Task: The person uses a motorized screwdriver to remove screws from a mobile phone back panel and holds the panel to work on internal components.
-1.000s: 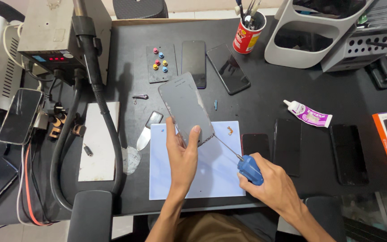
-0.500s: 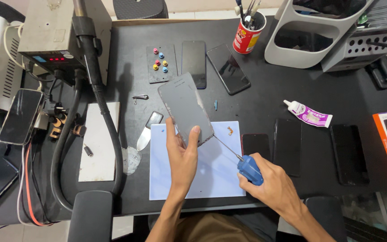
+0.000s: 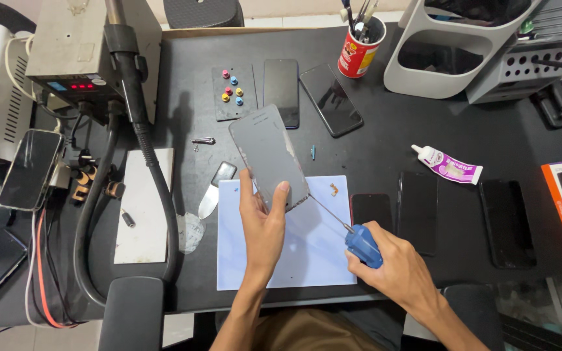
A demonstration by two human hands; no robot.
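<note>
My left hand (image 3: 263,224) holds a dark grey phone panel (image 3: 268,156) by its lower end, tilted above a pale blue work mat (image 3: 300,260). My right hand (image 3: 395,266) grips a blue-handled tool (image 3: 362,244). Its thin metal tip touches the panel's lower right corner, where the edge looks rough with residue. Both hands hover over the mat at the near edge of the black table (image 3: 385,140).
Several dark phones (image 3: 417,211) lie right of the mat, two more phones (image 3: 331,99) at the back. A glue tube (image 3: 450,166), red tool cup (image 3: 359,49), grey organiser (image 3: 456,52), metal spatula (image 3: 216,188), black hose (image 3: 157,195) and hot-air station (image 3: 86,45) surround the mat.
</note>
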